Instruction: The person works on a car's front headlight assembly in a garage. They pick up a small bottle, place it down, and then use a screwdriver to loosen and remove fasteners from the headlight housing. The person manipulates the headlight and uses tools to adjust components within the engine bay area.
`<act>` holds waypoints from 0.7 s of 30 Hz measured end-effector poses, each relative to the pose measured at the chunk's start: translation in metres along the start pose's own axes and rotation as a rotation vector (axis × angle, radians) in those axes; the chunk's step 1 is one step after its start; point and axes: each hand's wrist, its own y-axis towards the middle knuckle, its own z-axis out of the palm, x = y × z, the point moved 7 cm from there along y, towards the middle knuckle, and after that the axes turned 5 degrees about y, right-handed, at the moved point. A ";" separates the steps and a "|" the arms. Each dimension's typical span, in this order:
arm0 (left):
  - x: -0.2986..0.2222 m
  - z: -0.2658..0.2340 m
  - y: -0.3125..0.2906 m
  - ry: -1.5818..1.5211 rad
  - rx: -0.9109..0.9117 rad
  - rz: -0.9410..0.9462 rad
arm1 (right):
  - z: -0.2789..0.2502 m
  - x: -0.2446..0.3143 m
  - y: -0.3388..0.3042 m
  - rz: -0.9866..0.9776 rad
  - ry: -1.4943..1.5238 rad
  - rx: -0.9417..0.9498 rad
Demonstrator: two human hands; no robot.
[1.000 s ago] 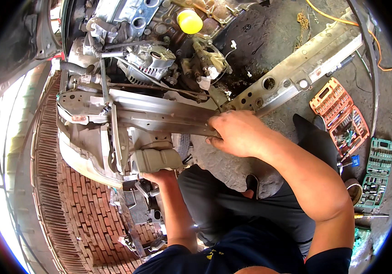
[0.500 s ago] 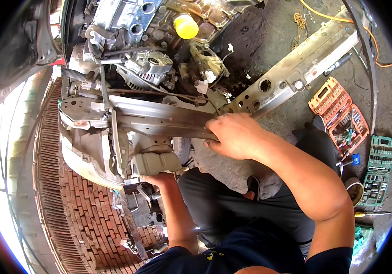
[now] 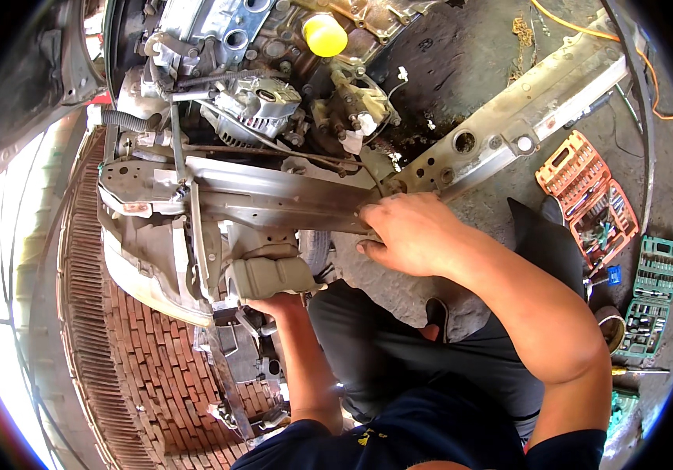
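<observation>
My right hand (image 3: 413, 233) is closed over the corner where a grey metal crossbeam (image 3: 289, 197) meets a long pale metal rail (image 3: 501, 117). Its thumb hangs along the near side, and some fingertips are hidden behind the metal. Lower and to the left, my left hand (image 3: 275, 304) reaches up beneath a beige box-shaped part (image 3: 270, 278) under the crossbeam. That part hides its fingers, so whether it grips anything does not show. Beyond the crossbeam sits an exposed engine with an alternator (image 3: 258, 106) and a bright yellow round cap (image 3: 325, 35).
An orange socket case (image 3: 587, 200) and a green socket case (image 3: 650, 298) lie open on the floor at right. Near them are a screwdriver (image 3: 638, 370) and a round metal ring (image 3: 609, 327). An orange cable (image 3: 654, 86) crosses the far right. Red brickwork (image 3: 164, 356) lies at lower left.
The view has shifted slightly, so the rail and tool cases appear a little further right. Both hands keep their places at the crossbeam corner and under the beige part.
</observation>
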 end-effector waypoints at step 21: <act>0.010 -0.013 0.012 0.101 0.058 0.011 | 0.054 0.047 -0.067 -0.272 0.164 0.001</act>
